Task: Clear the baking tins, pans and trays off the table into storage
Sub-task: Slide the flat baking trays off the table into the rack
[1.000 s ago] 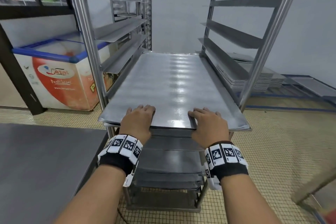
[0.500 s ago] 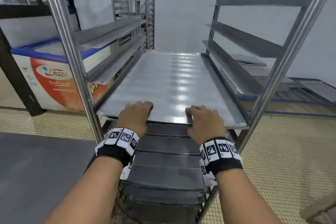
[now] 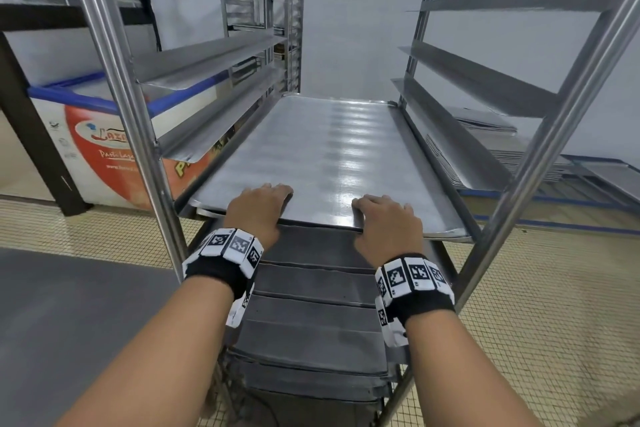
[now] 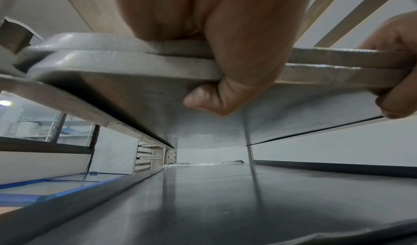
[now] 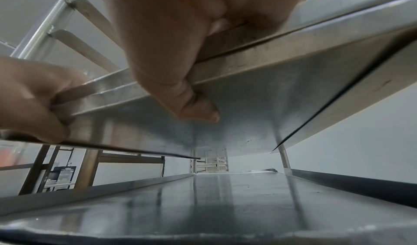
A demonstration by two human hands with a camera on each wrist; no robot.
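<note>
A flat metal tray (image 3: 322,156) lies on the side runners of a steel rack (image 3: 540,156), seemingly atop a second tray. The left hand (image 3: 258,208) and right hand (image 3: 389,222) each pinch its near edge, fingers on top, thumbs beneath. More trays (image 3: 311,333) sit below

Your thumbs sit hidden beneath the tray (image 3: 322,156) in the head view, and the freezer (image 3: 104,135) lettering is cut off.
</note>
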